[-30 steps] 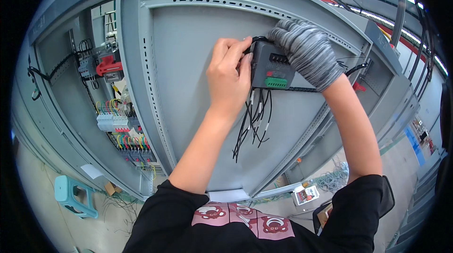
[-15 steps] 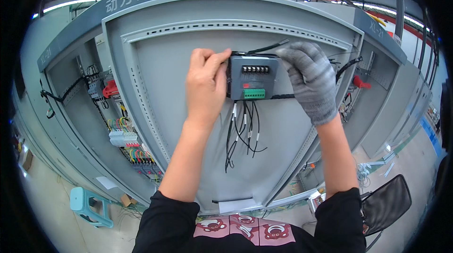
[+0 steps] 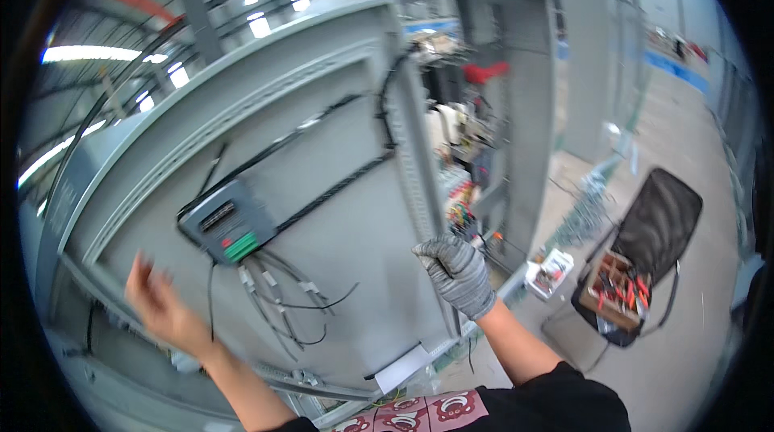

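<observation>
A bare left hand [image 3: 164, 303], blurred, its fingers loosely spread, is raised near a dark-grey, box-shaped electrical module [image 3: 226, 219] with a green terminal strip [image 3: 240, 247], set on a grey metal cabinet door [image 3: 355, 263] above dangling black wires [image 3: 284, 306]. Well apart, the right hand [image 3: 458, 273], in a grey striped knit glove [image 3: 469, 287], has fingers curled together; whether they pinch anything cannot be told.

Bare left hand [image 3: 165, 307] leaving grey module [image 3: 228, 226], hovering at its lower left; gloved right hand [image 3: 458, 272] moving well right of module; tool box [image 3: 606, 309] showing fully, farther right.
</observation>
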The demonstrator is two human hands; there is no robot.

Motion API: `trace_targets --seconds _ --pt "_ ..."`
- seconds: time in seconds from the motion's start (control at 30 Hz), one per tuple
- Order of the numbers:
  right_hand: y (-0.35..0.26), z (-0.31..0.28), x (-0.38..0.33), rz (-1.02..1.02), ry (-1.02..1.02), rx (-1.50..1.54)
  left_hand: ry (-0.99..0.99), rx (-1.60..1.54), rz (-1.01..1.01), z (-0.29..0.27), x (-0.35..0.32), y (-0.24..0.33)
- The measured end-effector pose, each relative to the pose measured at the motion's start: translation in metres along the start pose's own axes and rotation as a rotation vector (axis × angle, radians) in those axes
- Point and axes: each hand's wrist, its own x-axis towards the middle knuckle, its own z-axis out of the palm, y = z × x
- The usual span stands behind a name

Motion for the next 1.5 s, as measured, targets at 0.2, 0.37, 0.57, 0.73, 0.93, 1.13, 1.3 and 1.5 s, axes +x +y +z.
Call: trace_targets --seconds 0.2,0.37,0.57,0.73,0.93,1.13,1.3,1.5 --pt "0.001 -0.038 -0.045 0.421 -0.093 -0.019 0.064 -0.295 0.82 -0.023 -0.084 0.031" --pt "0.032 -0.054 -0.129 0.359 -0.102 -0.215 -0.925 -0.774 0.375 0.008 -0.197 0.067" --pt "0.038 -0.128 -0.27 0.853 -0.262 -0.615 -1.52 -0.912 0.184 0.014 -0.276 0.08" --pt "0.044 -0.232 -0.379 1.326 0.141 -0.669 -1.759 -0.967 0.179 0.029 -0.334 0.112" --pt "0.146 -0.36 -0.454 1.435 0.713 -0.467 -1.909 -0.904 0.178 0.088 -0.389 0.188" --pt "0.378 -0.472 -0.5 1.329 0.632 -0.789 -2.082 -0.738 0.06 0.157 -0.476 0.267" --pt "0.52 -0.505 -0.511 1.392 0.646 -0.841 -2.278 -0.571 -0.061 0.198 -0.524 0.305" --pt "0.569 -0.519 -0.432 1.142 0.11 -1.276 -2.346 -0.398 -0.111 0.23 -0.565 0.315"
